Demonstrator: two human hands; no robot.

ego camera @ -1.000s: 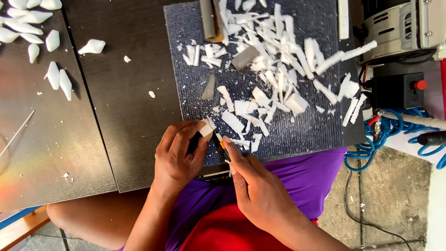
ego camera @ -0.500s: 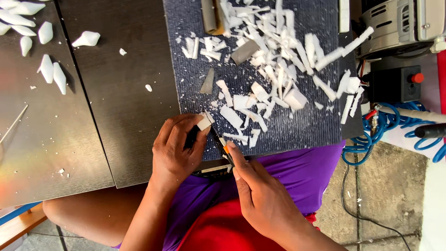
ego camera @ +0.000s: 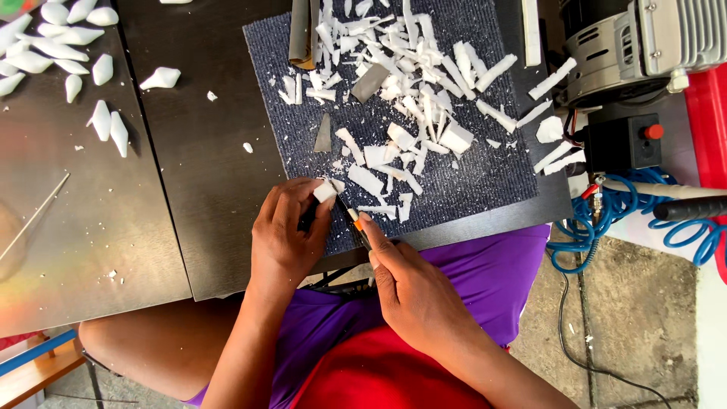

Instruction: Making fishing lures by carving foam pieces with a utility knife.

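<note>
Left hand (ego camera: 284,231) was curled tight around a white block (ego camera: 326,190), pinching it at the mat (ego camera: 485,185) edge. Right hand (ego camera: 413,291) gripped a knife (ego camera: 354,220), fingers clenched, blade tip touching the block. White scraps (ego camera: 401,91) lay beyond.

A dark table (ego camera: 189,189) carries everything, its left part glossy and reflective. On it, toward one o'clock, lies a ribbed blue-grey mat (ego camera: 485,178) strewn with white shavings (ego camera: 401,83), a few grey scraps and a grey roll (ego camera: 303,30) at its twelve o'clock edge. At ten o'clock, straight on the tabletop, rest white carved pointed pieces (ego camera: 68,53). A thin stick (ego camera: 34,216) lies at nine o'clock, white crumbs nearby.
</note>
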